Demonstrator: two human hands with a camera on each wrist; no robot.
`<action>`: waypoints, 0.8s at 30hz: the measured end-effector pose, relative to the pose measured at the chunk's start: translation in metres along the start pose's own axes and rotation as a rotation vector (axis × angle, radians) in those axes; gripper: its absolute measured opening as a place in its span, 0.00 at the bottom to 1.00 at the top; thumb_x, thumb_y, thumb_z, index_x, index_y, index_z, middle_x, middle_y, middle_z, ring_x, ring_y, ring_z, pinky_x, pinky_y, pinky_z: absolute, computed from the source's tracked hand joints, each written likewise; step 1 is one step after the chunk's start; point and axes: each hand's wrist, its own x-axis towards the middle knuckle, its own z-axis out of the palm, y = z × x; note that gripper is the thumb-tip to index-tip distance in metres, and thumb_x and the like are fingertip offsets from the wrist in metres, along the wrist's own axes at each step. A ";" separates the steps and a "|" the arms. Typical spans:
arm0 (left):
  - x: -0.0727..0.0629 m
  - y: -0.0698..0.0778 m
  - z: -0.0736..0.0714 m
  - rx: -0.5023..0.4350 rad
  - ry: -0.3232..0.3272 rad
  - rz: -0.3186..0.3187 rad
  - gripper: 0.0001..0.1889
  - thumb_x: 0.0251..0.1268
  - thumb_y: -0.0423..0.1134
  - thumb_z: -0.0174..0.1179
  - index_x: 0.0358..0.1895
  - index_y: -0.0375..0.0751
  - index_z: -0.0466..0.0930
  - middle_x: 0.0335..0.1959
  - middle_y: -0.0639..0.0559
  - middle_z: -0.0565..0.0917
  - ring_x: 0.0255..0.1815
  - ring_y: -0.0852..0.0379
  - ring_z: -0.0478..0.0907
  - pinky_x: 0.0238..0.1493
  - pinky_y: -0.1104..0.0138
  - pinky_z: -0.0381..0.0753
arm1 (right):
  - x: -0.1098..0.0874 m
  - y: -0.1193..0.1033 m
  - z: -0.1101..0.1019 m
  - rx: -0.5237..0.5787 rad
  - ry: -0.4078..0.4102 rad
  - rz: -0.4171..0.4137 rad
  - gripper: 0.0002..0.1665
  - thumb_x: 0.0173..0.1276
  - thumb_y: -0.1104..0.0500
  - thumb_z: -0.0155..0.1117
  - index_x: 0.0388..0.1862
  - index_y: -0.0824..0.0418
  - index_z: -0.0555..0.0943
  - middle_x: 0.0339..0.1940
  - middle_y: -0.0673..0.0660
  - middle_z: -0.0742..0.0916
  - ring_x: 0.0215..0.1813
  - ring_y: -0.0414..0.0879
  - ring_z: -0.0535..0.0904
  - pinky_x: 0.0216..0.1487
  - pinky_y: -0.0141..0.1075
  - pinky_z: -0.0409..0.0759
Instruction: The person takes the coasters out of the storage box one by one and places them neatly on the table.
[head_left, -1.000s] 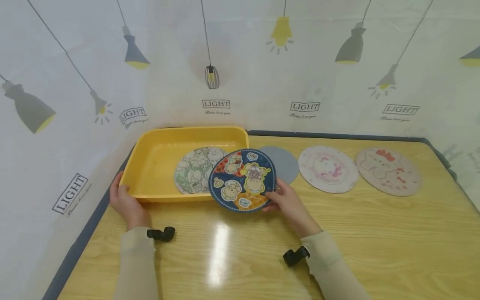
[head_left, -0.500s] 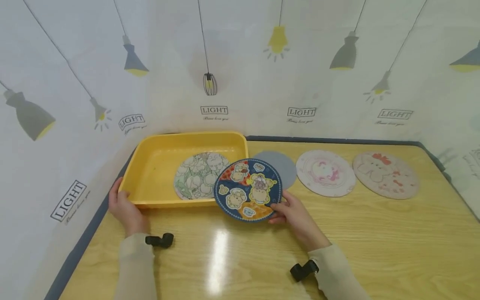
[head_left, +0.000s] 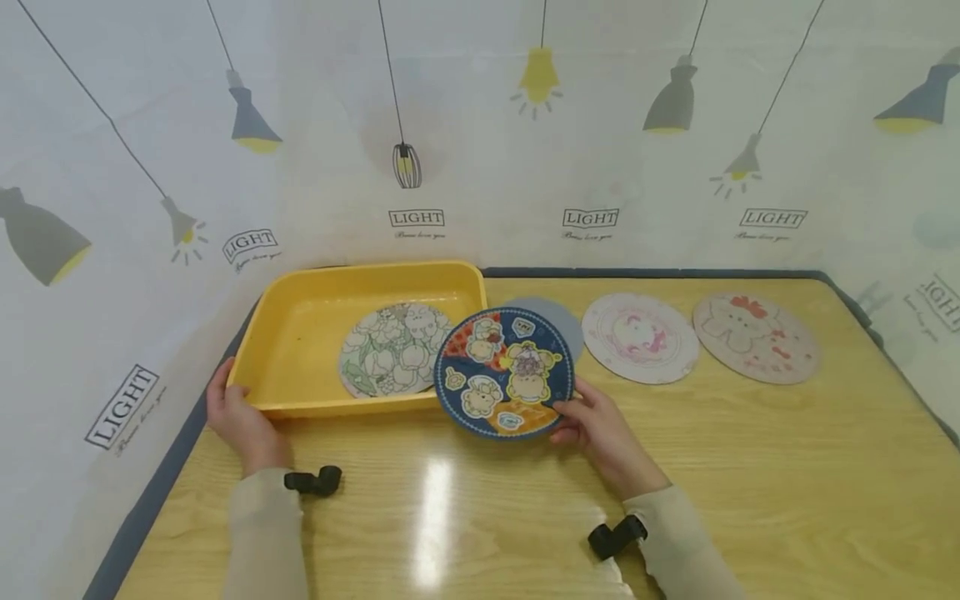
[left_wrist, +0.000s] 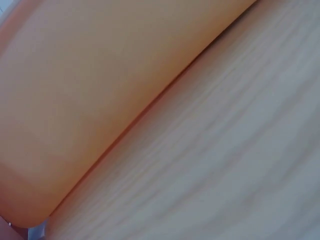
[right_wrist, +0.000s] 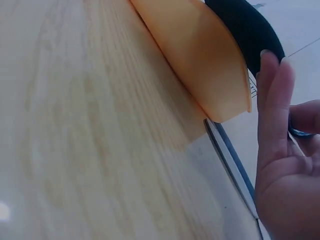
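Note:
My left hand (head_left: pixel 243 421) grips the front left corner of a yellow plastic tray (head_left: pixel 300 400), thumb at the rim. In the left wrist view the tray's outer wall (left_wrist: pixel 100 90) fills the upper left. A round mat with pale flowers and green leaves (head_left: pixel 393 350) lies inside the tray at its right. My right hand (head_left: pixel 603 433) pinches the right edge of a dark blue round mat with cartoon bears (head_left: pixel 502 375). This mat overlaps the tray's front right corner in the head view. Its black underside (right_wrist: pixel 245 30) shows in the right wrist view, above the hand (right_wrist: pixel 282 155).
Right of the tray, a plain grey-blue round mat (head_left: pixel 551 317), a white one with a pink drawing (head_left: pixel 640 337) and a pinkish one with a red bow (head_left: pixel 757 337) lie in a row on the wooden table (head_left: pixel 750 475). A lamp-printed curtain (head_left: pixel 480 117) stands behind.
My right hand has moved right with the blue mat, away from the flowered mat, and slightly toward me. The left hand keeps its hold on the tray. The whole head view has shifted slightly.

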 end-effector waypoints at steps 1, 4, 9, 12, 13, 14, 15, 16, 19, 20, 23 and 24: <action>-0.001 0.000 0.000 0.000 0.000 -0.003 0.22 0.60 0.29 0.37 0.52 0.48 0.76 0.56 0.53 0.71 0.56 0.54 0.68 0.56 0.63 0.64 | -0.001 0.000 -0.002 0.031 -0.002 -0.001 0.29 0.64 0.66 0.51 0.65 0.59 0.62 0.42 0.60 0.82 0.30 0.45 0.78 0.29 0.35 0.78; -0.001 -0.001 -0.001 0.009 0.007 -0.004 0.22 0.60 0.29 0.37 0.52 0.48 0.76 0.56 0.54 0.71 0.56 0.55 0.68 0.55 0.63 0.64 | -0.006 0.000 -0.006 0.100 0.005 0.003 0.30 0.63 0.67 0.50 0.65 0.64 0.60 0.39 0.57 0.82 0.28 0.43 0.77 0.27 0.32 0.77; 0.000 0.001 -0.002 0.017 0.012 0.009 0.23 0.59 0.29 0.37 0.52 0.47 0.75 0.55 0.54 0.72 0.55 0.54 0.68 0.55 0.62 0.64 | -0.012 0.004 -0.013 0.167 0.002 0.002 0.27 0.63 0.69 0.48 0.63 0.65 0.62 0.36 0.55 0.83 0.26 0.42 0.76 0.24 0.30 0.75; 0.001 0.001 -0.002 0.004 0.011 -0.001 0.22 0.59 0.29 0.37 0.52 0.48 0.76 0.55 0.54 0.72 0.56 0.55 0.68 0.55 0.63 0.64 | -0.015 0.006 -0.017 0.208 -0.006 0.006 0.24 0.64 0.69 0.48 0.60 0.61 0.66 0.37 0.54 0.82 0.27 0.41 0.75 0.24 0.30 0.74; 0.001 0.001 -0.002 0.003 0.013 -0.004 0.22 0.59 0.29 0.37 0.52 0.48 0.76 0.55 0.54 0.72 0.56 0.55 0.68 0.55 0.63 0.64 | -0.017 0.007 -0.018 0.220 -0.004 0.010 0.24 0.64 0.69 0.47 0.59 0.59 0.68 0.37 0.54 0.82 0.27 0.41 0.75 0.24 0.29 0.74; 0.001 0.001 -0.003 0.001 0.014 -0.006 0.22 0.59 0.29 0.37 0.52 0.48 0.76 0.56 0.54 0.72 0.56 0.55 0.68 0.55 0.63 0.64 | -0.018 0.008 -0.019 0.235 0.005 0.015 0.23 0.64 0.69 0.47 0.58 0.58 0.69 0.37 0.54 0.82 0.28 0.41 0.75 0.24 0.29 0.74; 0.000 0.001 -0.003 0.000 0.015 -0.008 0.22 0.59 0.29 0.37 0.52 0.48 0.76 0.56 0.53 0.72 0.56 0.55 0.68 0.55 0.64 0.64 | -0.020 0.008 -0.021 0.249 0.005 0.017 0.23 0.64 0.69 0.47 0.57 0.57 0.70 0.38 0.53 0.82 0.28 0.41 0.75 0.24 0.29 0.73; 0.000 0.001 -0.003 -0.001 0.015 -0.010 0.22 0.60 0.29 0.37 0.52 0.48 0.76 0.56 0.53 0.72 0.56 0.55 0.68 0.55 0.64 0.64 | -0.021 0.009 -0.023 0.259 0.010 0.018 0.22 0.64 0.69 0.47 0.57 0.56 0.70 0.38 0.53 0.82 0.29 0.41 0.75 0.24 0.29 0.73; -0.001 0.001 -0.003 0.013 0.010 -0.002 0.22 0.60 0.30 0.37 0.52 0.48 0.75 0.56 0.53 0.72 0.56 0.55 0.68 0.55 0.63 0.64 | -0.025 0.009 -0.027 0.290 0.012 0.008 0.24 0.65 0.69 0.45 0.58 0.55 0.69 0.38 0.54 0.82 0.29 0.41 0.75 0.24 0.29 0.73; -0.001 0.001 -0.003 0.012 0.007 -0.002 0.22 0.60 0.30 0.36 0.52 0.48 0.75 0.56 0.54 0.71 0.56 0.55 0.68 0.55 0.63 0.64 | -0.027 0.009 -0.029 0.298 0.009 -0.001 0.24 0.65 0.69 0.45 0.59 0.56 0.68 0.39 0.54 0.82 0.29 0.41 0.75 0.24 0.28 0.73; -0.001 0.001 -0.002 0.009 -0.003 -0.005 0.22 0.60 0.30 0.36 0.52 0.49 0.75 0.56 0.54 0.71 0.56 0.55 0.68 0.56 0.63 0.64 | -0.032 0.008 -0.034 0.298 0.001 -0.029 0.26 0.66 0.69 0.43 0.62 0.56 0.66 0.39 0.54 0.82 0.30 0.41 0.75 0.25 0.28 0.72; -0.002 0.001 -0.001 0.008 -0.005 -0.007 0.22 0.60 0.30 0.36 0.53 0.48 0.75 0.56 0.54 0.71 0.56 0.55 0.68 0.56 0.63 0.64 | -0.034 0.008 -0.037 0.294 -0.002 -0.039 0.26 0.66 0.69 0.43 0.62 0.56 0.65 0.40 0.54 0.82 0.29 0.41 0.75 0.25 0.28 0.73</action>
